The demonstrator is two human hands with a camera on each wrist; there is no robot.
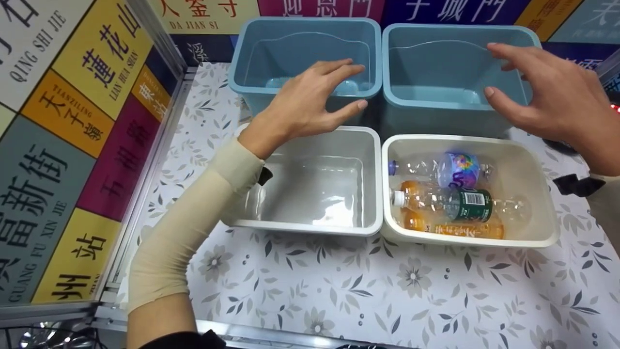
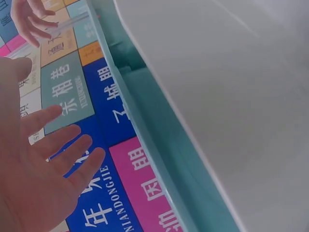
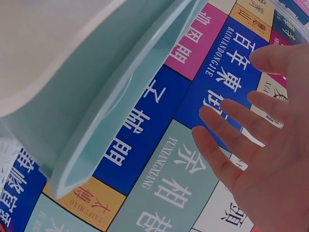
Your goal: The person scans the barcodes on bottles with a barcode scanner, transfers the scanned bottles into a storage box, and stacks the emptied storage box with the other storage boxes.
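Observation:
My left hand [image 1: 310, 99] hovers over the front of the left blue bin [image 1: 305, 90], its fingers spread and holding nothing. Over the right side of the other blue bin [image 1: 436, 103] is my right hand [image 1: 552, 87], thumb apart from the loosely bent fingers, also without any object. Below my left wrist stands a grey-white bin [image 1: 310, 194] with nothing inside. The cream bin [image 1: 542, 232] at its right holds several plastic bottles lying on their sides: a clear bottle with a purple label [image 1: 457, 169], a clear bottle with a green label [image 1: 472, 204] and orange ones [image 1: 455, 229].
The four bins stand close together in two rows on a floral tablecloth [image 1: 339, 286]. Panels with printed place names form a wall at the left [image 1: 72, 121] and behind the bins. A metal frame edge [image 1: 271, 336] runs along the front of the table.

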